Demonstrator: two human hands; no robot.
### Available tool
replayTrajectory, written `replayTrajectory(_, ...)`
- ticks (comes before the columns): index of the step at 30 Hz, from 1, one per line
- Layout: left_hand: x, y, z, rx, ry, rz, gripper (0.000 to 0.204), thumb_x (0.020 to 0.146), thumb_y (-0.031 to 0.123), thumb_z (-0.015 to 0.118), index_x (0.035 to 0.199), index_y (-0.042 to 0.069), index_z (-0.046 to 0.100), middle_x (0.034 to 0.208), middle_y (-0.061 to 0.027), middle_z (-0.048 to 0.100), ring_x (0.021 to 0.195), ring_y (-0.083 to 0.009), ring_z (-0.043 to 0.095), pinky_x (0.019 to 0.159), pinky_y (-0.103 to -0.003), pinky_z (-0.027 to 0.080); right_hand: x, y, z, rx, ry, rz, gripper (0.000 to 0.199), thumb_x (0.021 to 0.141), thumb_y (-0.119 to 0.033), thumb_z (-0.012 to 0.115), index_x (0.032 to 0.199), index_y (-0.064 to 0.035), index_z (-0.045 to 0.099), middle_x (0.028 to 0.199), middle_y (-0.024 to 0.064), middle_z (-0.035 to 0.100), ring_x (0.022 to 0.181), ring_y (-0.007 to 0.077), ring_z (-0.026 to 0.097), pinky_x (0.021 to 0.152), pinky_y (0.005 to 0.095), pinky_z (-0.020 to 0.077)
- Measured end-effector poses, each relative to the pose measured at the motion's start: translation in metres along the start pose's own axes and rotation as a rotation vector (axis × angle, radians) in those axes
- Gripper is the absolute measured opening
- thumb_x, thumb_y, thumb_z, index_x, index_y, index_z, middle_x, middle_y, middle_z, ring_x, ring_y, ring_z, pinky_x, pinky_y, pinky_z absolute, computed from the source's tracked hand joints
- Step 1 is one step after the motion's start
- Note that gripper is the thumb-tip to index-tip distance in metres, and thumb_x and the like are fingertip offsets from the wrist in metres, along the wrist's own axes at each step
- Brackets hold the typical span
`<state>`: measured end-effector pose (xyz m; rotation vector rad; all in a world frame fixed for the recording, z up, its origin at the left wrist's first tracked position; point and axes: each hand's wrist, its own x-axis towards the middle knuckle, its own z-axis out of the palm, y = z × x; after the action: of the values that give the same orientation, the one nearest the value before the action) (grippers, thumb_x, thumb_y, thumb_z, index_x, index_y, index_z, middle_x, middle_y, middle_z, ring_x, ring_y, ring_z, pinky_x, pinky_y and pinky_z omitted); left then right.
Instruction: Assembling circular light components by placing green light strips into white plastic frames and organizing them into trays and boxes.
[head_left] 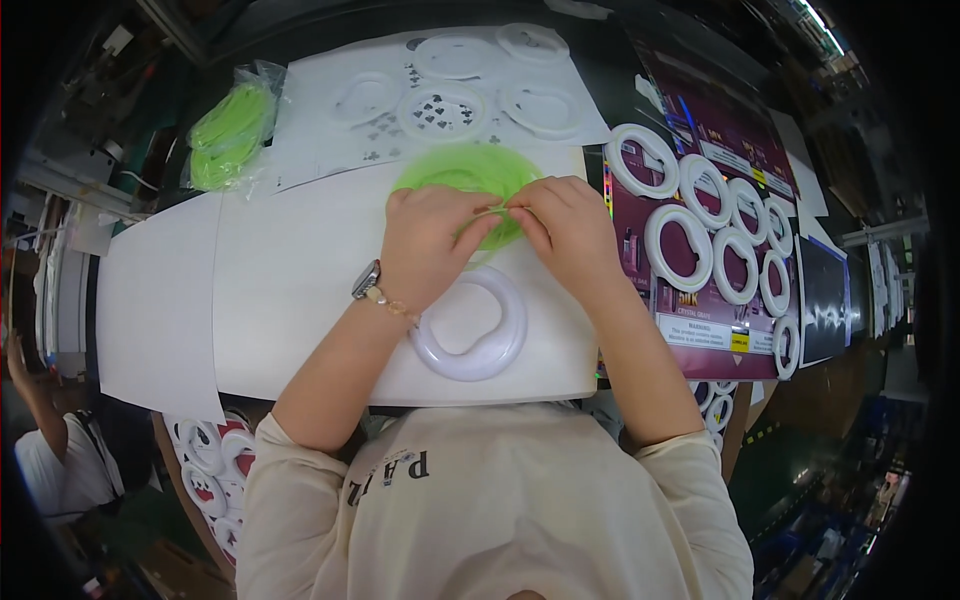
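A bright green, see-through coil of thin material (465, 165) lies on the white board in front of me; I cannot tell whether it is mesh or fine strands. My left hand (430, 240) pinches a thin piece at its near side between thumb and fingertips. Close beside it, fingertips almost touching, my right hand (565, 225) pinches the same green material. Just below the coil, a glossy white ring (480, 355) rests flat on the board, its left edge partly behind my left wrist. The ring has a small notch on its inner edge.
At the far left is a clear bag of green coils (230, 135). Several white rings lie on printed sheets (440, 110) at the back. More rings (680, 247) cover a maroon printed board on the right. Below left, a lower surface holds rings (200, 445). Another person (65, 460) is at the left edge.
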<state>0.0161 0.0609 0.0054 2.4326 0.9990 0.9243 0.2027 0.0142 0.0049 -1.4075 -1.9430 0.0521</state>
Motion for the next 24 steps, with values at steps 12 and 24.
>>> replayTrajectory(12,0.003,-0.005,-0.036,-0.239,0.171,-0.087,0.005,0.078,0.01,0.071,0.082,0.007,0.07,0.076,-0.0049,0.068,0.073,-0.0209,0.062,0.067,-0.031,0.043,-0.003,-0.031,-0.048,0.281,0.018,-0.021,0.009,0.079,0.0,0.061,0.085,-0.0055,0.058,0.086,0.0077,0.063,0.082,0.0269,0.058,0.075,0.0359,0.0433)
replayTrajectory(24,-0.015,-0.01,-0.026,-0.461,0.201,-0.364,0.01,0.082,0.01,0.069,0.09,0.003,0.068,0.081,-0.0048,0.069,0.073,-0.0124,0.061,0.07,-0.025,0.045,-0.031,-0.062,-0.077,0.703,-0.197,-0.13,0.011,0.087,-0.018,0.056,0.079,-0.01,0.056,0.083,0.0055,0.064,0.073,0.0258,0.058,0.073,0.0362,0.0423)
